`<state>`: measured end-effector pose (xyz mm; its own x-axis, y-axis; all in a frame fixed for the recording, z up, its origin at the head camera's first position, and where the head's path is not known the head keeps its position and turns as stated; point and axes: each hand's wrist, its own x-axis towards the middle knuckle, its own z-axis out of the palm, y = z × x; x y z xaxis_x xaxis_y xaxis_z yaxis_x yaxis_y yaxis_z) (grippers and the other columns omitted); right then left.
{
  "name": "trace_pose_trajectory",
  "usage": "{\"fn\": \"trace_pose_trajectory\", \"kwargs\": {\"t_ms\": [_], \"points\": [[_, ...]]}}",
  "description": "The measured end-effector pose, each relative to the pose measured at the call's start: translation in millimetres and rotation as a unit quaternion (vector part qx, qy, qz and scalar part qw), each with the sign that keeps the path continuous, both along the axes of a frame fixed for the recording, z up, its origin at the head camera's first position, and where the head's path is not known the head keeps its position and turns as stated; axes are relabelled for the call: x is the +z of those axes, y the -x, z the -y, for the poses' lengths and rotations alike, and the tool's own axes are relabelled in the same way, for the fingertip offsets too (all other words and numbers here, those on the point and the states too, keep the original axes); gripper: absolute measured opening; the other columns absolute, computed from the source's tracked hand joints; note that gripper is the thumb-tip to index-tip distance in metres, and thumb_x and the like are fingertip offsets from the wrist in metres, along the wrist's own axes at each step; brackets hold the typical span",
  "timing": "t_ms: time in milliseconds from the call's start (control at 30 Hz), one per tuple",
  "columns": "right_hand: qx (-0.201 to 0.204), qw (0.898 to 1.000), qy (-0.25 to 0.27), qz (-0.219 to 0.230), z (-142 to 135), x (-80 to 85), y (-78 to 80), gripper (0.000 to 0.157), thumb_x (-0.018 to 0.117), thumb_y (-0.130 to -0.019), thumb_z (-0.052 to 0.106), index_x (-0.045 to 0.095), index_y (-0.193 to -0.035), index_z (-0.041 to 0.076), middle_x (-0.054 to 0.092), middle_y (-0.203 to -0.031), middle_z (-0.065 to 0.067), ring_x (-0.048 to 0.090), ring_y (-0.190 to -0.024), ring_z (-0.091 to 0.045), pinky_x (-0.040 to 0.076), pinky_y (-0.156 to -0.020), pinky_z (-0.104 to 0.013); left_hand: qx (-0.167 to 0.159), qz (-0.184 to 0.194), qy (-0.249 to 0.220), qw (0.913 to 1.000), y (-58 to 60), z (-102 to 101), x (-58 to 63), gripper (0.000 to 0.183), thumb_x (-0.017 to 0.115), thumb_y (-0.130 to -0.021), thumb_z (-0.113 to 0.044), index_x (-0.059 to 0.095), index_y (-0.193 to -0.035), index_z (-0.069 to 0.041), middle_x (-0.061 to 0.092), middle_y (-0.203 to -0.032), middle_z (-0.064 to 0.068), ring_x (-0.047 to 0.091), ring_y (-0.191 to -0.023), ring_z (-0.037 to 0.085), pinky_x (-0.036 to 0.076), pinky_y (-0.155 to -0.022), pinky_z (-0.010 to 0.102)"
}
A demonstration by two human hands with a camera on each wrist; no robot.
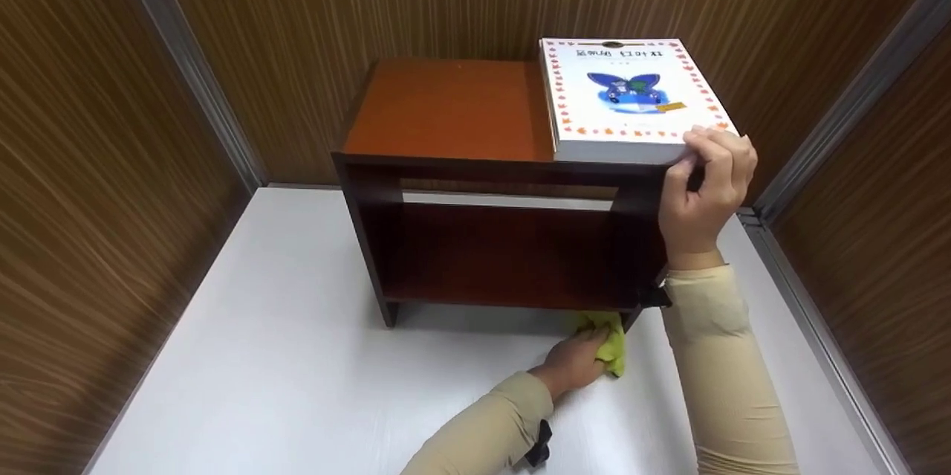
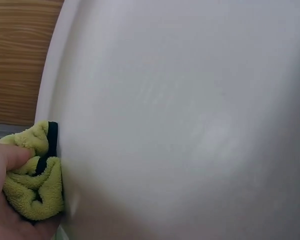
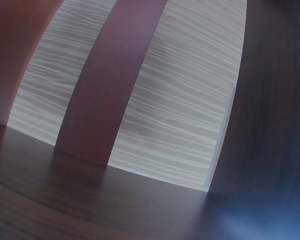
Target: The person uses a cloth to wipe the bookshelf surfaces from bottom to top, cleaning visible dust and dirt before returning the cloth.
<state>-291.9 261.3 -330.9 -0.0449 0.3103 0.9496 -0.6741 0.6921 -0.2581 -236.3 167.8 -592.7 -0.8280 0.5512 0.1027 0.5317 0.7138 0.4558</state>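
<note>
Yellow-green plush cloth [image 1: 613, 351] is pinched in the left hand [image 1: 572, 361]; beyond those fingers stands a boxy brown wooden shelf [image 1: 453, 111]. The right hand [image 1: 706, 181] curls fingers over a white paper book [image 1: 631, 62]. Cloth work seems underway; what remains, one cannot tell.

Head cam looks fwd + down from the near side, far enough back for the whole shelf [image 1: 446, 111]. L wrist cam looks at the table [image 2: 165, 100] close up, sharing the cloth [image 2: 47, 190] w/ head; R wrist cam's v. close to shelf boards [image 3: 85, 100], shelf shared w/ head.

top book [image 1: 635, 92] | title line [image 1: 619, 54], apparently Chinese characters | too blurred to read
</note>
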Motion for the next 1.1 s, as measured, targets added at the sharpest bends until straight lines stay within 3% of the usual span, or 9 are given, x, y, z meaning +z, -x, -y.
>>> {"fn": "trace_pose_trajectory", "kwargs": {"t_ms": [167, 267, 400, 500, 633, 800, 967, 1100], "points": [[0.002, 1.000, -0.002, 0.002, 0.0, -0.4, -0.5, 0.018, 0.051, -0.078, 0.011, 0.064, -0.086, 0.001, 0.062, -0.092, -0.011, 0.055, -0.095, -0.026, 0.029, -0.101, -0.042, 0.010, 0.019, -0.044, 0.9988, 9.1, -6.4, 0.2, 0.044, 0.054, -0.090, -0.018, 0.050, -0.132, -0.009, 0.060, -0.123, 0.005, 0.054, -0.113, 0.015, 0.041, -0.093, 0.021], [0.002, 1.000, 0.000, -0.003, 0.9, 1.6, -2.4, 0.018, 0.051, -0.078, 0.011, 0.063, -0.085, 0.001, 0.062, -0.092, -0.011, 0.055, -0.094, -0.026, 0.030, -0.101, -0.043, 0.009, 0.020, -0.045, 0.9987, 15.7, -9.8, 2.8, 0.026, 0.056, -0.089, -0.015, 0.058, -0.115, -0.011, 0.064, -0.108, 0.002, 0.058, -0.101, 0.011, 0.041, -0.090, 0.019], [-0.001, 1.000, 0.005, -0.007, 1.3, 3.2, -4.5, 0.017, 0.051, -0.078, 0.010, 0.063, -0.085, 0.001, 0.062, -0.091, -0.012, 0.055, -0.094, -0.027, 0.030, -0.101, -0.043, 0.014, 0.042, -0.032, 0.9985, 23.3, -13.1, 4.6, 0.002, 0.058, -0.088, -0.014, 0.058, -0.090, -0.013, 0.062, -0.089, -0.003, 0.054, -0.082, 0.004, 0.043, -0.076, 0.017], [-0.004, 1.000, 0.010, -0.008, 0.8, 3.6, -6.1, 0.016, 0.051, -0.077, 0.009, 0.062, -0.084, 0.000, 0.062, -0.090, -0.013, 0.054, -0.093, -0.028, 0.030, -0.100, -0.043, 0.018, 0.053, -0.007, 0.9984, 28.6, -16.3, 4.8, 0.009, 0.057, -0.089, -0.015, 0.056, -0.080, -0.013, 0.060, -0.081, -0.005, 0.049, -0.073, 0.004, 0.043, -0.069, 0.017], [-0.004, 1.000, 0.008, -0.008, 1.9, 3.7, -6.0, 0.016, 0.051, -0.078, 0.009, 0.062, -0.084, 0.000, 0.061, -0.090, -0.013, 0.054, -0.093, -0.028, 0.030, -0.099, -0.043, 0.045, 0.075, 0.030, 0.9958, 35.9, -18.5, 6.3, 0.013, 0.055, -0.090, -0.019, 0.061, -0.080, -0.013, 0.060, -0.081, -0.007, 0.049, -0.073, 0.003, 0.043, -0.069, 0.018], [0.002, 1.000, 0.007, -0.007, 6.7, 4.5, -5.8, 0.016, 0.050, -0.078, 0.008, 0.062, -0.084, 0.000, 0.061, -0.090, -0.013, 0.054, -0.093, -0.027, 0.030, -0.100, -0.044, 0.075, 0.105, 0.006, 0.9917, 41.8, -17.4, 6.1, 0.012, 0.054, -0.092, -0.020, 0.057, -0.081, -0.016, 0.056, -0.083, -0.009, 0.046, -0.075, 0.001, 0.041, -0.070, 0.017], [0.003, 1.000, 0.010, -0.004, 8.3, 6.5, -8.7, 0.016, 0.050, -0.078, 0.008, 0.062, -0.085, -0.001, 0.061, -0.090, -0.015, 0.054, -0.094, -0.028, 0.030, -0.101, -0.043, 0.074, 0.081, -0.017, 0.9938, 39.6, -16.8, 4.7, 0.021, 0.056, -0.092, -0.019, 0.048, -0.072, -0.017, 0.052, -0.074, -0.008, 0.044, -0.068, 0.002, 0.041, -0.064, 0.016], [0.000, 1.000, 0.012, -0.011, 8.0, 6.0, -7.3, 0.016, 0.050, -0.077, 0.008, 0.062, -0.084, 0.000, 0.061, -0.090, -0.014, 0.055, -0.093, -0.028, 0.029, -0.101, -0.042, 0.072, 0.059, 0.000, 0.9956, 37.4, -14.9, 6.4, 0.018, 0.057, -0.090, -0.023, 0.051, -0.074, -0.017, 0.055, -0.073, -0.008, 0.048, -0.069, 0.003, 0.043, -0.065, 0.017]]}}
